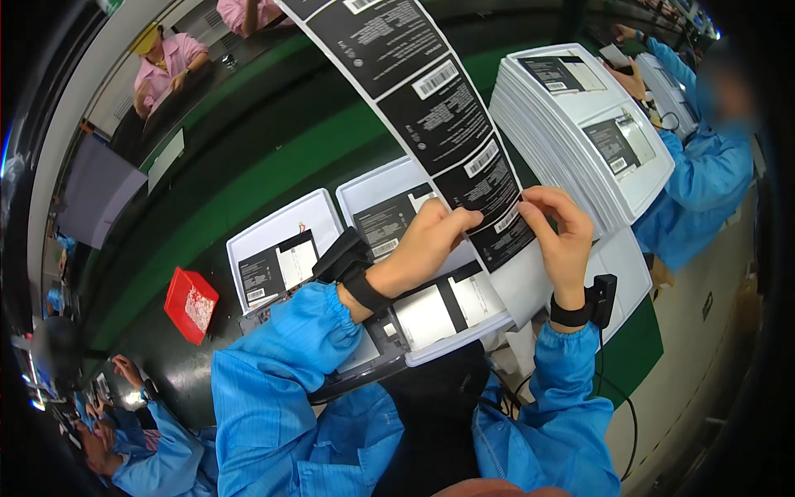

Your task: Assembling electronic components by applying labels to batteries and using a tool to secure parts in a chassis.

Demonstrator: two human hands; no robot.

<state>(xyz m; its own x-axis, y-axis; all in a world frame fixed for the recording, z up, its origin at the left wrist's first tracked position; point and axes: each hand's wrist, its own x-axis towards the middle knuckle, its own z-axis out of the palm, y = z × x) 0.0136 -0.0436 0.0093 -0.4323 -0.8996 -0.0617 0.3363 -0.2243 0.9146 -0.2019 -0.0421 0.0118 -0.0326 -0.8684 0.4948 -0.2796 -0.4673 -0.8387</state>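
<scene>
A long strip of black labels with white print and barcodes hangs down in front of me, its upper part running out of view. My left hand is closed at the strip's left edge, with the thumb on a label. On the opposite edge my right hand pinches the strip between thumb and fingertips. Below the strip's lower part lies a white tray with silver flat battery packs. Pale backing paper extends under the last label, between my wrists.
A tall stack of white trays with labelled battery packs on top stands at the right. Another white tray lies at the left, near a red bin holding small white pieces. A co-worker in blue is at the right; others are at left.
</scene>
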